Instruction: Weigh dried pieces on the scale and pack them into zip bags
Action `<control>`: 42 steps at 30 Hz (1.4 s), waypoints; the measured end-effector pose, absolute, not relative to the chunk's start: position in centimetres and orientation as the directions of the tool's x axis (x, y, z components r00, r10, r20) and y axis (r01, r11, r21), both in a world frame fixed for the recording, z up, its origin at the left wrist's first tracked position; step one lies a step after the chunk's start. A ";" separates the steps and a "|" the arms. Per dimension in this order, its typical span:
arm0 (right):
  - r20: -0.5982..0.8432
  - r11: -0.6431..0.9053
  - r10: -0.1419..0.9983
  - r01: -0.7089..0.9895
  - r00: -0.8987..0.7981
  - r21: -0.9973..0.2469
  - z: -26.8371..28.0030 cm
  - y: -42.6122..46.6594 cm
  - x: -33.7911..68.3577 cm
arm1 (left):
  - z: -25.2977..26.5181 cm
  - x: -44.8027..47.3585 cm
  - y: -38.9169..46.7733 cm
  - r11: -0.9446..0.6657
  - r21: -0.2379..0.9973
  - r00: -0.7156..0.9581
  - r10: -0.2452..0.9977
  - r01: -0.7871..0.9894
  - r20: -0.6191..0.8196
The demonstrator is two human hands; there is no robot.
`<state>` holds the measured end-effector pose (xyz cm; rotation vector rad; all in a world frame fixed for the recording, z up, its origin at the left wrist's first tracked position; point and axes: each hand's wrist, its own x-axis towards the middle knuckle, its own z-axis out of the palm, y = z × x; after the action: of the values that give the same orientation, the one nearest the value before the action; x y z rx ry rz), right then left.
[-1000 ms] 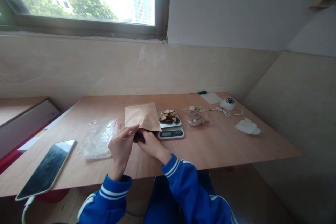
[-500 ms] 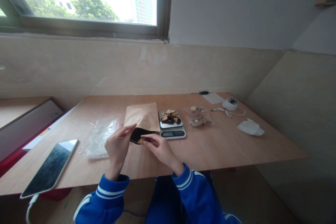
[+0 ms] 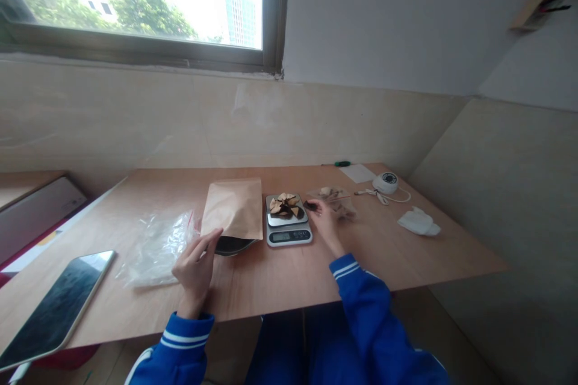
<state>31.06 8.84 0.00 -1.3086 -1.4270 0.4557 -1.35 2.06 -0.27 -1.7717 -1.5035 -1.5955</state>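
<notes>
My left hand (image 3: 197,266) pinches the near, open edge of a brown kraft paper bag (image 3: 235,207), whose dark inside shows at the mouth. The bag lies on the table. Just right of the digital kitchen scale (image 3: 289,237), my right hand (image 3: 324,219) holds a small dark dried slice (image 3: 310,206) between its fingertips. On the scale's metal plate sits a heap of dried slices (image 3: 286,205), pale with dark rims. The display's digits are too small to read.
Behind my right hand lie small clear bags (image 3: 333,192) with dried pieces. Farther right are a white dome camera (image 3: 385,183) with its cable and a crumpled white tissue (image 3: 419,222). To the left are clear plastic bags (image 3: 156,249) and a phone (image 3: 58,307). A green-handled screwdriver (image 3: 342,163) is at the back.
My right hand has left the bag's mouth and moved right past the scale with a dried slice. My left hand keeps hold of the bag. The view has turned slightly right.
</notes>
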 end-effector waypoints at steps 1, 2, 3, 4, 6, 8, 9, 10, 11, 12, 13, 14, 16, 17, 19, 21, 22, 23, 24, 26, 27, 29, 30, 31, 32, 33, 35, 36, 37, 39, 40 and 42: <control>0.462 0.340 0.868 0.464 0.179 -0.818 -0.4 9.4 31.0 | -0.5 -1.5 2.1 -0.412 0.363 -0.158 0.452 0.836 0.878; 0.478 0.362 0.864 0.467 0.155 -0.807 -0.8 9.8 31.0 | -0.6 -1.6 2.2 -0.425 0.343 -0.141 0.438 0.837 0.888; 0.490 0.381 0.862 0.467 0.134 -0.798 -1.1 10.0 30.9 | -0.7 -1.7 2.2 -0.438 0.328 -0.128 0.427 0.837 0.895; 0.497 0.395 0.860 0.467 0.114 -0.791 -1.4 10.1 30.8 | -0.7 -1.8 2.2 -0.449 0.316 -0.115 0.420 0.836 0.900; 0.501 0.411 0.863 0.478 0.072 -0.777 -1.7 9.9 30.7 | -0.7 -1.9 2.2 -0.463 0.298 -0.096 0.410 0.835 0.907; 0.501 0.424 0.865 0.503 0.020 -0.753 -1.7 9.3 30.6 | -0.7 -1.8 2.1 -0.473 0.284 -0.080 0.406 0.834 0.910; 0.499 0.431 0.866 0.516 -0.007 -0.740 -1.6 9.0 30.5 | -0.7 -1.8 2.1 -0.478 0.279 -0.071 0.407 0.833 0.910; 0.497 0.437 0.867 0.528 -0.033 -0.728 -1.4 8.6 30.4 | -0.7 -1.7 2.1 -0.483 0.272 -0.062 0.407 0.832 0.911; 0.494 0.442 0.868 0.540 -0.054 -0.717 -1.3 8.2 30.3 | -0.7 -1.7 2.1 -0.488 0.265 -0.052 0.407 0.831 0.912; 0.492 0.446 0.868 0.551 -0.073 -0.705 -1.1 7.9 30.2 | -0.7 -1.7 2.0 -0.492 0.258 -0.044 0.404 0.832 0.914; 0.491 0.449 0.867 0.563 -0.086 -0.694 -1.0 7.6 30.1 | -0.7 -1.7 2.0 -0.492 0.251 -0.039 0.402 0.833 0.915; 0.493 0.451 0.865 0.576 -0.093 -0.682 -1.0 7.4 30.1 | -0.6 -1.6 2.0 -0.491 0.246 -0.035 0.399 0.836 0.916; 0.498 0.444 0.863 0.603 -0.089 -0.663 -1.0 7.2 30.0 | -0.6 -1.6 2.0 -0.488 0.240 -0.032 0.397 0.839 0.917; 0.501 0.437 0.862 0.615 -0.077 -0.656 -1.1 7.1 30.1 | -0.6 -1.7 2.0 -0.486 0.240 -0.032 0.397 0.840 0.917; 0.514 0.426 0.856 0.629 -0.049 -0.650 -1.3 7.0 30.2 | -0.6 -1.7 2.0 -0.484 0.244 -0.036 0.400 0.840 0.916; 0.545 0.438 0.838 0.622 -0.021 -0.649 -1.5 6.7 30.2 | -0.6 -1.7 2.0 -0.480 0.256 -0.046 0.406 0.839 0.913; 0.565 0.446 0.825 0.613 0.000 -0.652 -1.6 6.4 30.2 | -0.6 -1.7 2.0 -0.477 0.263 -0.052 0.411 0.839 0.910; 0.584 0.452 0.811 0.605 0.028 -0.656 -1.8 6.1 30.2 | -0.6 -1.7 2.0 -0.474 0.271 -0.057 0.417 0.838 0.907; 0.600 0.451 0.798 0.600 0.061 -0.661 -1.9 5.8 30.1 | -0.7 -1.7 2.1 -0.470 0.279 -0.062 0.425 0.838 0.903; 0.618 0.435 0.776 0.600 0.128 -0.671 -2.2 5.0 30.0 | -0.7 -1.6 2.2 -0.457 0.296 -0.072 0.446 0.839 0.892; 0.620 0.425 0.770 0.603 0.152 -0.675 -2.3 4.5 30.0 | -0.8 -1.6 2.2 -0.445 0.306 -0.079 0.459 0.842 0.885; 0.615 0.409 0.769 0.603 0.177 -0.685 -2.6 3.8 30.1 | -1.0 -1.5 2.3 -0.403 0.336 -0.109 0.491 0.852 0.865; 0.607 0.399 0.773 0.599 0.187 -0.694 -2.7 3.4 30.2 | -1.0 -1.4 2.4 -0.367 0.358 -0.134 0.512 0.858 0.848; 0.596 0.388 0.778 0.595 0.198 -0.704 -2.8 3.1 30.2 | -1.1 -1.4 2.4 -0.323 0.387 -0.168 0.540 0.864 0.825; 0.584 0.373 0.783 0.592 0.212 -0.715 -2.9 2.9 30.3 | -1.2 -1.4 2.5 -0.273 0.418 -0.203 0.573 0.867 0.794; 0.573 0.358 0.788 0.589 0.225 -0.724 -2.9 2.7 30.4 | -1.3 -1.4 2.7 -0.220 0.448 -0.235 0.610 0.867 0.756; 0.555 0.334 0.794 0.583 0.250 -0.741 -3.0 2.4 30.5 | -1.6 -1.5 3.0 -0.125 0.491 -0.279 0.692 0.862 0.666; 0.549 0.328 0.795 0.579 0.258 -0.747 -3.1 2.3 30.5 | -1.7 -1.6 3.2 -0.089 0.502 -0.287 0.730 0.861 0.621; 0.544 0.324 0.796 0.574 0.264 -0.752 -3.1 2.3 30.6 | -1.9 -1.7 3.4 -0.062 0.505 -0.286 0.761 0.861 0.582; 0.534 0.314 0.800 0.566 0.275 -0.762 -3.2 2.3 30.6 | -2.2 -1.9 3.9 -0.043 0.488 -0.262 0.801 0.872 0.538; 0.528 0.309 0.803 0.564 0.278 -0.766 -3.2 2.4 30.7 | -2.4 -2.0 4.1 -0.058 0.469 -0.233 0.810 0.881 0.539; 0.517 0.299 0.811 0.564 0.276 -0.770 -3.3 2.4 30.7 | -2.5 -2.0 4.2 -0.123 0.423 -0.158 0.806 0.898 0.570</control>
<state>30.71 2.43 -3.30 -1.3770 -1.4006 0.2670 -2.00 4.23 -2.50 -1.9552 -1.9952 -1.1498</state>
